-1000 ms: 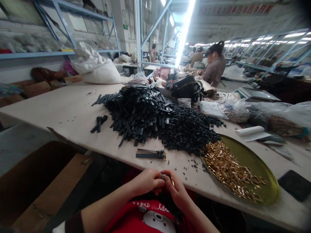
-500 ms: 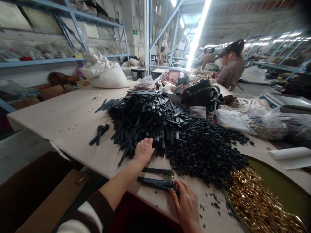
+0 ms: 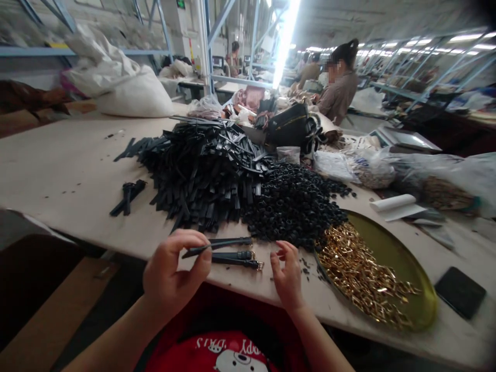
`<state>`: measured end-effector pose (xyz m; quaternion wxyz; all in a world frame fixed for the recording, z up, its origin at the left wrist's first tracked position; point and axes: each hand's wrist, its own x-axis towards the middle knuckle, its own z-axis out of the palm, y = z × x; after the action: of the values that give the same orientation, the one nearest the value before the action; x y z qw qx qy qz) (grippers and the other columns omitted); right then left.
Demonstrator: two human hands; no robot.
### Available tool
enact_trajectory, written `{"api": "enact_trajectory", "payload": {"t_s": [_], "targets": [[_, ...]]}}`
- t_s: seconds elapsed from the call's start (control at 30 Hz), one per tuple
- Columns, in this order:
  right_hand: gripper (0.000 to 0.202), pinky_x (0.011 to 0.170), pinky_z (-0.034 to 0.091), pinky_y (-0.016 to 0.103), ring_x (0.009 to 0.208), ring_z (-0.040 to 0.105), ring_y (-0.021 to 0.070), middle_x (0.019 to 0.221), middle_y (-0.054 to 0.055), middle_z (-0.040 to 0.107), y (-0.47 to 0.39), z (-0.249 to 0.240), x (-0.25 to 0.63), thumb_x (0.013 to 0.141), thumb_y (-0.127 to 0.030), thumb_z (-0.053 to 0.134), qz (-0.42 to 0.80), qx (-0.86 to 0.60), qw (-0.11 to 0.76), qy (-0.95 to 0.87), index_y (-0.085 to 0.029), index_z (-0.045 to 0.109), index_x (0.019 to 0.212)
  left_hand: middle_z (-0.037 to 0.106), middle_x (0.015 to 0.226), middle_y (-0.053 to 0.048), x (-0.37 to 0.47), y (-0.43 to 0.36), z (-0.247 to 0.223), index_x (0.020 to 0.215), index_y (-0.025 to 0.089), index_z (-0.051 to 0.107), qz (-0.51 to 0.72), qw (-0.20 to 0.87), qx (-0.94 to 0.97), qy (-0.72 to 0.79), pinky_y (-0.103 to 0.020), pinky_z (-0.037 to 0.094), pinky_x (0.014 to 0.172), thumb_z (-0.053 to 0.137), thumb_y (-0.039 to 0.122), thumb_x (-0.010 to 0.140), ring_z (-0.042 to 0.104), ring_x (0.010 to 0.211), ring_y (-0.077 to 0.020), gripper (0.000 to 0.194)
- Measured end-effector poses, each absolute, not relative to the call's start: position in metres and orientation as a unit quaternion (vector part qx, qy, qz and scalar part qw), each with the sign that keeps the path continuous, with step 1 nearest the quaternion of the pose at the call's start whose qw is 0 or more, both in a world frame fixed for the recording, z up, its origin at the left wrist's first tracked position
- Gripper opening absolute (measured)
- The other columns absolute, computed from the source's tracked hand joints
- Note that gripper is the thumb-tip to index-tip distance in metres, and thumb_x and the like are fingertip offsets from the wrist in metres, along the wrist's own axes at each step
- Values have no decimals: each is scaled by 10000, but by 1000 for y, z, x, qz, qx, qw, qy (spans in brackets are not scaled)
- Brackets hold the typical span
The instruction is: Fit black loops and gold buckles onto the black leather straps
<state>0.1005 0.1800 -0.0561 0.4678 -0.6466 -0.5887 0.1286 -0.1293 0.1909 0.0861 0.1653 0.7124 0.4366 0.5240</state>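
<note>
My left hand [image 3: 174, 263] is closed, thumb and forefinger pinching a thin black strap [image 3: 197, 250] above the table's near edge. Just beyond it lie black buckled straps [image 3: 236, 256], side by side with gold buckles at their right ends. My right hand [image 3: 287, 274] hovers to the right of those buckles, fingers loosely bent and thumb apart, with nothing visible in it. A heap of black straps [image 3: 201, 181] rises beyond my left hand. Beyond my right hand spreads a pile of small black loops [image 3: 294, 206].
An olive-gold round tray [image 3: 422, 305] at right carries many gold buckles [image 3: 360, 279]. A dark phone-like slab [image 3: 460, 293] lies beside it. Crossed straps [image 3: 127, 197] lie left of the heap. A white sack [image 3: 132, 93], black bag [image 3: 289, 126] and plastic bags [image 3: 372, 168] stand farther back. A co-worker [image 3: 341, 85] stands behind.
My left hand has come back from the strap heap and now holds a strap. My right hand has let go of the buckled straps and moved slightly right. The view has swung right.
</note>
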Motion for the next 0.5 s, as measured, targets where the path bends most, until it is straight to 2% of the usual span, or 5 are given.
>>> {"api": "enact_trajectory", "payload": {"t_s": [0.1,0.2,0.27,0.37,0.5], "targets": [[269,757,454,349,843,529,189,1042,109,500,198,-47,125,847,-235,403,46,-680,385,-622,-159,501,1086,538,726,27,-117,188,91,854,200,511,512,348,617,487,-209,434,596,528,262,777,515,641,-97,100],[251,758,437,318,844,551,199,973,104,544,223,-45,148,825,-180,416,6,-694,280,-663,-151,578,1014,511,653,38,-99,188,68,804,158,547,395,572,534,482,-179,384,511,544,341,762,458,556,-71,189],[231,710,431,306,771,563,198,898,93,571,236,-47,157,792,-155,458,10,-688,244,-683,-157,625,951,516,664,31,-89,182,45,818,139,555,341,666,470,469,-172,364,489,572,345,730,453,542,-63,225],[229,661,414,297,716,563,197,846,91,583,248,-51,162,773,-145,485,8,-683,195,-704,-160,645,936,546,722,16,-81,166,21,873,134,558,288,747,387,458,-172,379,508,588,261,689,482,565,-63,226],[232,652,399,287,727,564,200,877,96,585,250,-50,164,784,-194,513,3,-678,145,-720,-168,628,983,582,762,6,-76,155,15,872,140,581,241,774,363,459,-171,376,530,565,158,644,505,598,-68,229]]}}
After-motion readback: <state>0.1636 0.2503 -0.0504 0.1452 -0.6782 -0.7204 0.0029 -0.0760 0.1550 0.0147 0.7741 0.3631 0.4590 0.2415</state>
